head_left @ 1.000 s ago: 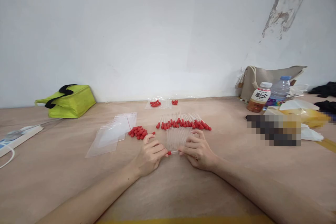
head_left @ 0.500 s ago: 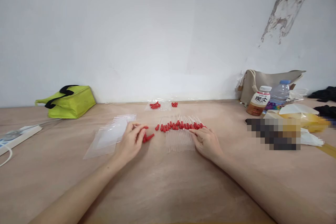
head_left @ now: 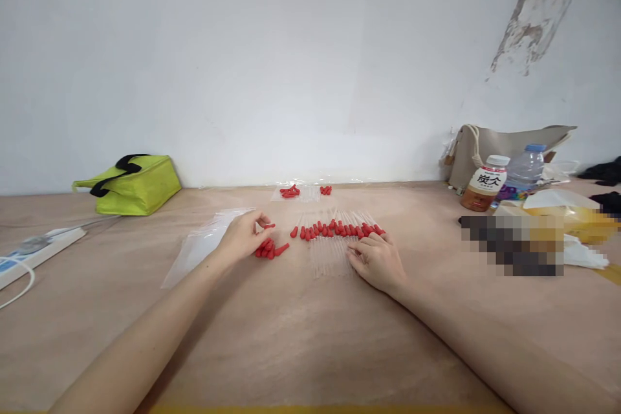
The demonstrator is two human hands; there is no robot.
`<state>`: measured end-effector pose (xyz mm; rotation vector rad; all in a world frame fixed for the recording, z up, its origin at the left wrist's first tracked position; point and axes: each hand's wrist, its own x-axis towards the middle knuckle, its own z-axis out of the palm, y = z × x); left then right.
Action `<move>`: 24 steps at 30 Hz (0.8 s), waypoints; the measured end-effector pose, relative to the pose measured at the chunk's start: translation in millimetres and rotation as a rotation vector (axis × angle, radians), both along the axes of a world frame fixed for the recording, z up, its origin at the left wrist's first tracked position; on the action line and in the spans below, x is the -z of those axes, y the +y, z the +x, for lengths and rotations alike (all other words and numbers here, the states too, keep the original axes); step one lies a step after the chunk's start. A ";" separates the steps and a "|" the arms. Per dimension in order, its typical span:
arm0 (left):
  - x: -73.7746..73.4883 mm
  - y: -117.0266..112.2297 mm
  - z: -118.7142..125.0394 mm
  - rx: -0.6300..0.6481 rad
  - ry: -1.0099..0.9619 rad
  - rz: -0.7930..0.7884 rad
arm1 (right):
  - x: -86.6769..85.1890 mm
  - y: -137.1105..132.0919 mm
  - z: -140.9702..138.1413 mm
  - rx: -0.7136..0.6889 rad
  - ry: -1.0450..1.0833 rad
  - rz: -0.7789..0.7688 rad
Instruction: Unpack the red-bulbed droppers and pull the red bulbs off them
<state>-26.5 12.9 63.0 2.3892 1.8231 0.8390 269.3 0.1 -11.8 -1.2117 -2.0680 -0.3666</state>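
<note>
My left hand rests on the wooden table at a small pile of loose red rubber caps, its thumb and forefinger pinched on one red cap. My right hand lies with curled fingers at the right end of a row of clear glass droppers with red caps, fingertips on the clear glass tubes. What those fingers hold, if anything, is hidden.
Clear plastic bags lie left of my left hand. More red caps on plastic sit by the wall. A green bag and power strip are at the left. A beige bag, two bottles and clutter are at the right.
One second ago both hands met over a single dropper near the front. My left hand has since moved left to the loose caps and pinched one; my right hand moved back to the row.
</note>
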 end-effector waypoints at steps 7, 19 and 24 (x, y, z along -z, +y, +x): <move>15.3 -3.6 11.8 0.094 0.261 0.020 | -4.1 -5.5 0.9 -0.081 -0.019 -0.076; 10.6 5.8 9.1 -0.043 0.204 0.011 | -5.7 -7.8 6.4 -0.060 -0.001 -0.087; -3.1 26.8 30.8 -0.183 0.313 -0.168 | -2.4 -8.1 18.0 -0.025 0.076 -0.056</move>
